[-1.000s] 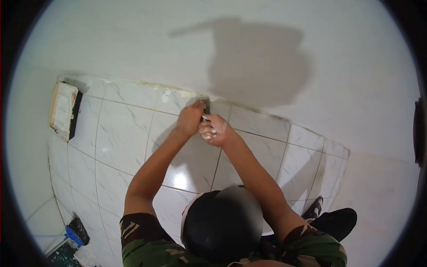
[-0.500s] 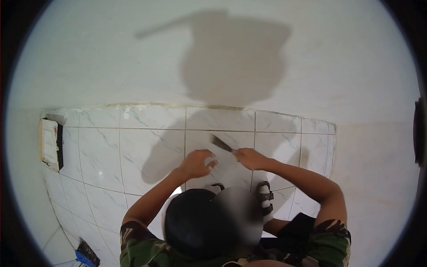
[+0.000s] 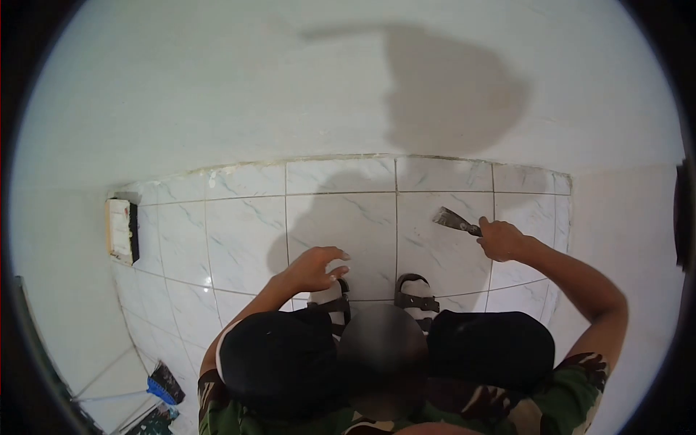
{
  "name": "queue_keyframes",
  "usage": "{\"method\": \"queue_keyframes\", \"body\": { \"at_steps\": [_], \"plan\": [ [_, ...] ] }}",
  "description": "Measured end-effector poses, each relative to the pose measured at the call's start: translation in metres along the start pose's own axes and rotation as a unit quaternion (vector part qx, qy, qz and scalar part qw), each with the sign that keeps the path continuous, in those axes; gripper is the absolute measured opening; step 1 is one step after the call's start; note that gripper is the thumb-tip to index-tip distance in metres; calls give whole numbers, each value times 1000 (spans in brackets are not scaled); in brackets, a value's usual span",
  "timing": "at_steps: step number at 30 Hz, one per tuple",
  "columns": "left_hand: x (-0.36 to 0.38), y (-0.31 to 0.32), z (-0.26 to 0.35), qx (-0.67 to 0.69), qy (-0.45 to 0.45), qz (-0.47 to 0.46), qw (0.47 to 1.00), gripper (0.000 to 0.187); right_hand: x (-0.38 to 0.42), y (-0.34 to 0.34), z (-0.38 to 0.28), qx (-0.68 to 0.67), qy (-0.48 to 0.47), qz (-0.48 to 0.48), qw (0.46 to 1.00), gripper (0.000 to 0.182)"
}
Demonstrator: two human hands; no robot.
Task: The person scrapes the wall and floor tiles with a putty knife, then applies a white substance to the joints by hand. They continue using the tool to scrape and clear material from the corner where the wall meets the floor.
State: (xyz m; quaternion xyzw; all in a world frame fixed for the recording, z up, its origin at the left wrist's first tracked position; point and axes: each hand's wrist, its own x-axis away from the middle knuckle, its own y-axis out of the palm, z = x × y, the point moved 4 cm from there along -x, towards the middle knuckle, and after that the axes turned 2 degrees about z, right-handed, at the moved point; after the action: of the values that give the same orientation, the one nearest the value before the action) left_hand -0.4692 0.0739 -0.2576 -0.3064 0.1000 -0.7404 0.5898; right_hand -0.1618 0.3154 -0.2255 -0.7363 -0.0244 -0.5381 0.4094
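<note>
My right hand (image 3: 502, 240) is wrapped round the handle of a putty knife (image 3: 455, 220), whose worn metal blade points to the left above the marbled floor tiles (image 3: 341, 225). To the left, my left hand (image 3: 317, 269) hovers over the tiles near my left foot, thumb and fingers apart, with whitish marks on the fingertips and nothing held. Along the foot of the white wall (image 3: 217, 94) runs a rough, stained edge.
A box-like container with a white inside (image 3: 121, 230) stands at the far left by the wall. A blue broom (image 3: 165, 384) lies at the lower left. My sandalled feet (image 3: 416, 293) and black-clad knees are below. A dark object (image 3: 681, 216) is at the right edge.
My right hand has moved right with the putty knife, away from my left hand. My left hand has opened, and both feet now show. The view has shifted.
</note>
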Motion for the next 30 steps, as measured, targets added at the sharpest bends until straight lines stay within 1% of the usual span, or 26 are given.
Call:
{"method": "queue_keyframes", "body": {
  "at_steps": [2, 4, 5, 6, 8, 11, 13, 15, 16, 17, 19, 20, 22, 23, 24, 25, 26, 27, 28, 29, 30],
  "plan": [
    [15, -14, 12, -20, -32, -11, 999, 28, -27, 17, 11, -16, -37, 11, 999, 34],
    [37, -32, 15, -60, -79, -11, 995, 28, -66, 52, 4, -39, -79, 22, 996, 32],
    [49, -41, 12, -72, -79, -6, 994, 25, -90, 70, -3, -92, -103, 52, 989, 31],
    [61, -52, 11, -88, -106, -11, 990, 25, -108, 85, -9, -142, -125, 81, 979, 30],
    [86, -73, 4, -129, -125, 0, 984, 24, -121, 104, -45, -178, -65, 115, 975, 30],
    [123, -108, 1, -142, -201, -2, 969, 22, -116, 96, -91, -188, -90, 84, 974, 33],
    [134, -129, 14, -161, -235, -3, 959, 22, -118, 98, -116, -238, -228, -37, 943, 26],
    [132, -146, 31, -181, -260, 6, 948, 21, -120, 88, -125, -221, -235, -45, 946, 29],
    [126, -149, 40, -186, -250, 5, 950, 22, -119, 81, -131, -208, -239, -51, 947, 32],
    [121, -149, 45, -207, -249, -12, 946, 23, -116, 72, -137, -203, -239, -54, 948, 32],
    [110, -142, 61, -245, -244, -50, 937, 26, -112, 55, -144, -230, -204, -79, 948, 35],
    [104, -137, 74, -237, -247, -46, 938, 26, -113, 53, -148, -222, -204, -83, 950, 35],
    [92, -123, 89, -263, -255, -137, 920, 30, -120, 53, -154, -255, -221, -62, 939, 38],
    [89, -115, 89, -264, -248, -161, 918, 32, -129, 65, -154, -253, -215, -63, 941, 38],
    [84, -109, 92, -271, -241, -174, 916, 32, -141, 74, -156, -221, -262, 33, 939, 36],
    [78, -102, 92, -261, -233, -169, 921, 31, -138, 72, -159, -187, -308, 126, 924, 34],
    [71, -98, 92, -254, -225, -163, 926, 30, -137, 76, -159, -188, -302, 125, 926, 34],
    [66, -92, 88, -253, -220, -165, 928, 30, -130, 74, -158, -313, -248, 16, 917, 32],
    [59, -84, 81, -257, -198, -174, 930, 29, -125, 76, -156, -429, -186, -92, 879, 29],
    [52, -74, 72, -260, -177, -184, 931, 29, -127, 81, -153, -430, -181, -91, 880, 29],
    [44, -64, 60, -260, -173, -186, 932, 29, -130, 92, -152, -494, -170, -133, 842, 28]
  ]
}}
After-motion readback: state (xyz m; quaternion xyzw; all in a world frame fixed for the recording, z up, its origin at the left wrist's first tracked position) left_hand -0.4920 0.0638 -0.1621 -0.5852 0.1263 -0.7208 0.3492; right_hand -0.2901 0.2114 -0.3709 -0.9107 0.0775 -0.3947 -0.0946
